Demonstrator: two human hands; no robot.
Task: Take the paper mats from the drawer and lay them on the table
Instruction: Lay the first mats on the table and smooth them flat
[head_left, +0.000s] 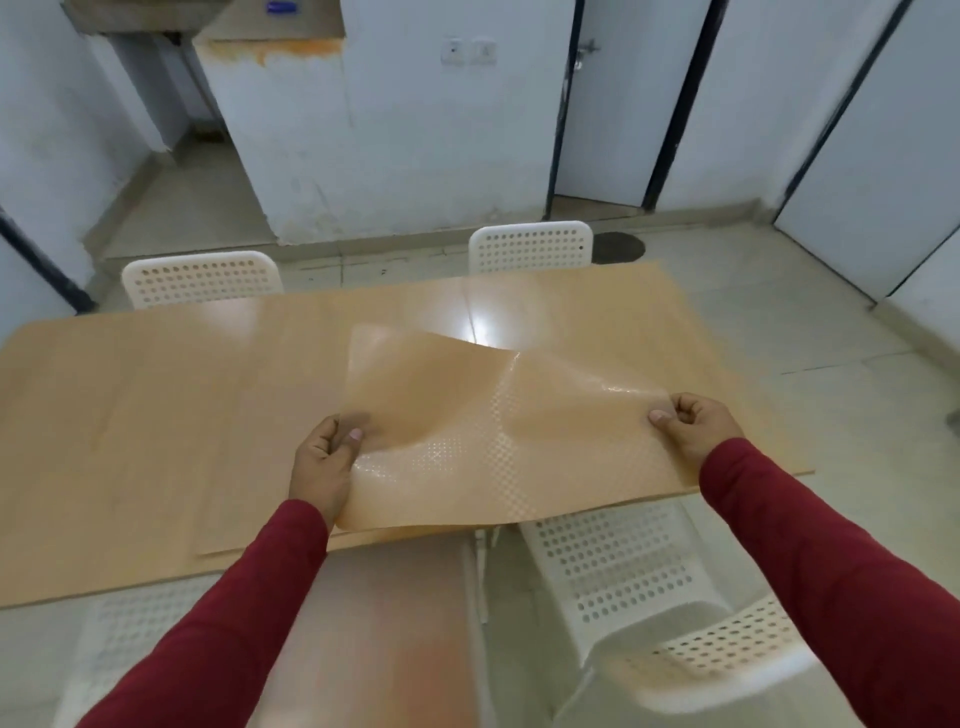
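Note:
A tan, semi-transparent mat (467, 415) with a dotted embossed pattern hangs curved just above the near right part of the light wooden table (156, 415). My left hand (324, 462) pinches its near left edge between thumb and fingers. My right hand (693, 421) pinches its right edge. The mat sags in the middle and its far corner lifts off the tabletop. A thin flat sheet (249, 540), possibly another mat, lies at the table's near edge under my left wrist. No drawer is in view.
White perforated plastic chairs stand around the table: two on the far side (202, 280) (530, 247) and one near side at the right (649, 587). Behind are a white wall and dark-framed doors (602, 104). A pale tiled floor lies to the right.

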